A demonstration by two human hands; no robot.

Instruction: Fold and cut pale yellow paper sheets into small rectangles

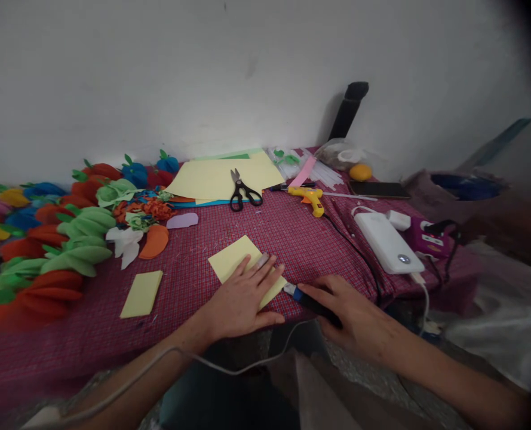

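My left hand (241, 298) lies flat with fingers spread on a pale yellow sheet (228, 258), pressing it to the checked cloth near the table's front edge. In my right hand (352, 313) is a utility knife (310, 300) with a blue and black handle. Its metal tip points left, at the sheet's right corner; whether it touches the sheet I cannot tell. To the left sits a smaller yellow rectangular piece (142, 294). Black-handled scissors (242, 192) rest beyond my left hand, partly on larger yellow sheets (215, 178).
Colourful felt pumpkin shapes (74, 239) crowd the left side. A yellow glue gun (309, 197) trails a black cord at right. Farther right are a white power bank (387, 242) and a purple power strip (429, 239). A white cable (229, 371) crosses my left forearm. A wall stands behind.
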